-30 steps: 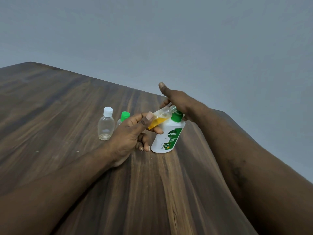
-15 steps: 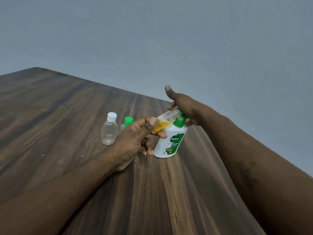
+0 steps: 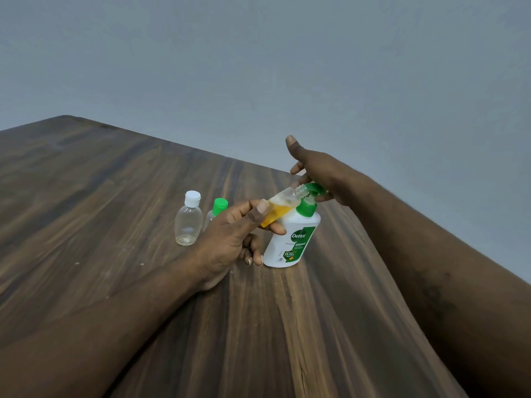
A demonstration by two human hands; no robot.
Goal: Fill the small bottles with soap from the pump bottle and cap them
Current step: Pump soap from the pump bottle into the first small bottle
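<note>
Amber soap half fills the small bottle (image 3: 283, 206), which the left hand (image 3: 230, 239) pinches low on its body between thumb and fingers, tilted so its open neck meets the spout of the pump bottle (image 3: 290, 242) standing on the table (image 3: 115, 182). The right hand (image 3: 319, 173) lies over the pump head, thumb raised, fingers fairly straight. The small bottle looks light, thin-walled and likely slick, so a gentle hold round the body suits it best.

Left of the pump bottle (image 3: 290, 242), the left hand (image 3: 230, 239) hides most of the green-capped bottle (image 3: 219, 206); the pump bottle's fine print is unreadable.
</note>
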